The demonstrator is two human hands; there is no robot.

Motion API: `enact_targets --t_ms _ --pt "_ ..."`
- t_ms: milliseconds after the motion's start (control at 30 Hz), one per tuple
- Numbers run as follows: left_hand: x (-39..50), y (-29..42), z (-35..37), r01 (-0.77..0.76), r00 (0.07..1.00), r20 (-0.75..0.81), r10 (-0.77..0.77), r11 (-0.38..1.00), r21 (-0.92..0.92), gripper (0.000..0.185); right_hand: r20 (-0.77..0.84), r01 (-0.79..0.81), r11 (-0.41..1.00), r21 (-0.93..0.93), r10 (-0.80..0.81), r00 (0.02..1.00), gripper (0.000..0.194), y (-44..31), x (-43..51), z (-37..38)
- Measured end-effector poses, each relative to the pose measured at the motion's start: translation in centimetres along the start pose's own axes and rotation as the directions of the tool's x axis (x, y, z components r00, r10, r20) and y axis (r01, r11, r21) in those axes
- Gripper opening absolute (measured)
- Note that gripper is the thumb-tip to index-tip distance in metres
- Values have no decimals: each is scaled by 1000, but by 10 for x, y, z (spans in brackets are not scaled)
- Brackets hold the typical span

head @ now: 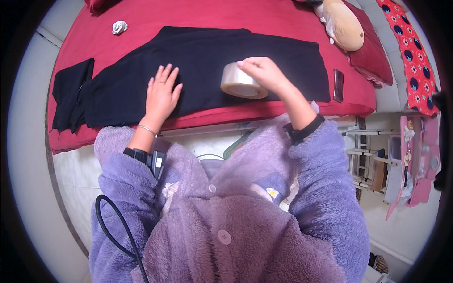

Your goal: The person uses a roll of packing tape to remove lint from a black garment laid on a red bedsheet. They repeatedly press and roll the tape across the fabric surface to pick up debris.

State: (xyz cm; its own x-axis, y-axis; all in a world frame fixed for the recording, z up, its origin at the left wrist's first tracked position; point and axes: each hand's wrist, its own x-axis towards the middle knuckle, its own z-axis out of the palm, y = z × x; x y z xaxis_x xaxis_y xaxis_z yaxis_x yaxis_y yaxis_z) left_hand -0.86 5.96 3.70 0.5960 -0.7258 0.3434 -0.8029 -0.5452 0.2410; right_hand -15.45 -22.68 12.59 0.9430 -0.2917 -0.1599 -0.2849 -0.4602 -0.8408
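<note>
A dark garment (205,53), apparently trousers, lies spread across a red bed sheet (141,12). My left hand (162,92) rests palm down on its cloth, fingers apart, holding nothing. Over the garment's right part, my right hand (262,72) pinches a wide roll of clear packing tape (231,79) by its upper rim with thumb and fingers. The tape's loose end cannot be made out. At the far left, a separate-looking folded piece of dark cloth (69,92) lies against the garment's end.
A smartphone (338,85) lies right of the garment. A crumpled white item (119,27) is at the back left. A plush toy (343,28) and a red pillow (375,53) are at the back right. Beyond the bed's right side stand a metal rack (364,152) and a pink organizer (424,159).
</note>
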Motion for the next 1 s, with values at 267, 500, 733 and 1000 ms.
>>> enact_targets --t_ms 267,500,733,1000 --pt "-14 -31 31 59 995 69 -76 974 220 57 152 148 789 -596 -70 986 59 -19 24 78" --pt "-13 -32 32 55 996 53 -68 973 223 61 46 70 683 -727 -53 998 57 25 11 27" --pt "-16 -33 34 63 997 36 -69 985 163 60 -74 193 886 -421 -246 967 53 33 2 2" --pt "-14 -37 35 35 990 122 -68 966 256 55 -20 197 581 -790 -345 938 64 -54 10 189"
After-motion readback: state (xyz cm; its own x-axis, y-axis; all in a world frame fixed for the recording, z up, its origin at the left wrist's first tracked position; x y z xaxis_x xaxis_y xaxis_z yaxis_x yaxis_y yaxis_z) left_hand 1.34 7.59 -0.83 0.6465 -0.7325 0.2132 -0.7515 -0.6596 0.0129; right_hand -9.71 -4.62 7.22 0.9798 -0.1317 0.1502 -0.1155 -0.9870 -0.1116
